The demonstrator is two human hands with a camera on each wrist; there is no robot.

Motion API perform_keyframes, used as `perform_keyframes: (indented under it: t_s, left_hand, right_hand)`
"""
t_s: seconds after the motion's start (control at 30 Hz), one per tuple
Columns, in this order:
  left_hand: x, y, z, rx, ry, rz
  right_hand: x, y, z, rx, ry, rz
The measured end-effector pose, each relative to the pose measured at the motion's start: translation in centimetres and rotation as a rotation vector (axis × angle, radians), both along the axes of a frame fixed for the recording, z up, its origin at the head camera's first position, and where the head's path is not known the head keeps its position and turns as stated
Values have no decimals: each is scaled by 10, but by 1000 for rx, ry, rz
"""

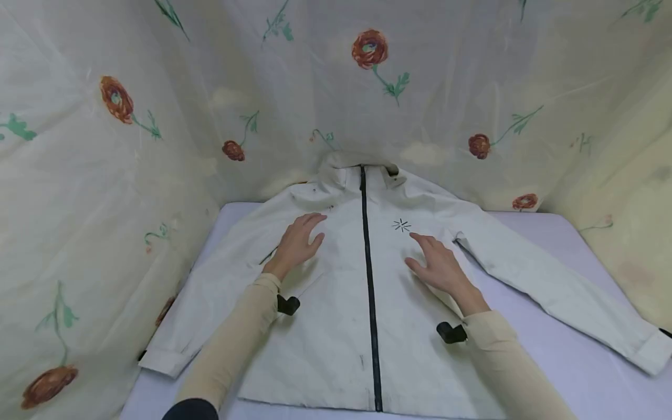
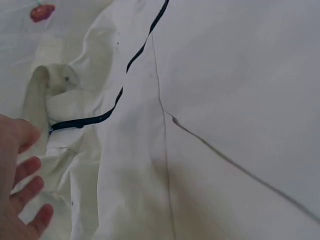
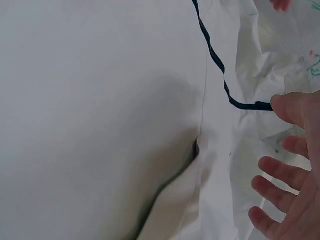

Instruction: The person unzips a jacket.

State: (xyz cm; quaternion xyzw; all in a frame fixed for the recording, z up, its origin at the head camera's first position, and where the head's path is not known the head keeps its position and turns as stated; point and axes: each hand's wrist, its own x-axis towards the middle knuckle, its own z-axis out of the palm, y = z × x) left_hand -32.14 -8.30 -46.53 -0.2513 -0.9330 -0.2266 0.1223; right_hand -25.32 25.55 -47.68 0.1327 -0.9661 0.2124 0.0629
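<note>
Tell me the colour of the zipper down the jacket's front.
Black, against the white jacket; the zipper shows best in the head view.

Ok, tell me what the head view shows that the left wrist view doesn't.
Only the head view shows the whole white jacket spread on the lilac table, both sleeves out, the right hand, a small star mark and the flowered cloth behind. Only the left wrist view shows the crumpled collar up close and a shoulder seam. Both show the left hand open and the dark zip.

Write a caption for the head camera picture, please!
Two open hands, left and right, on a zipped white jacket spread on a table.
</note>
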Motion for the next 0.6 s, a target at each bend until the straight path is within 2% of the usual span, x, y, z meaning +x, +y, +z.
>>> perform_keyframes:
  t_s: [0.13,0.3,0.43,0.6]
  left_hand:
    - [-39,26,11,43,10,-88]
    - [-77,53,28,-10,8,-120]
    - [-97,66,35,-94,-21,-93]
    - [-112,77,37,-178,-57,-49]
  right_hand:
    - [-5,2,4,-22,-24,-8]
    - [-3,-1,1,-47,-11,-5]
    - [3,-10,-5,-75,8,5]
    - [12,-21,-11,-107,-9,16]
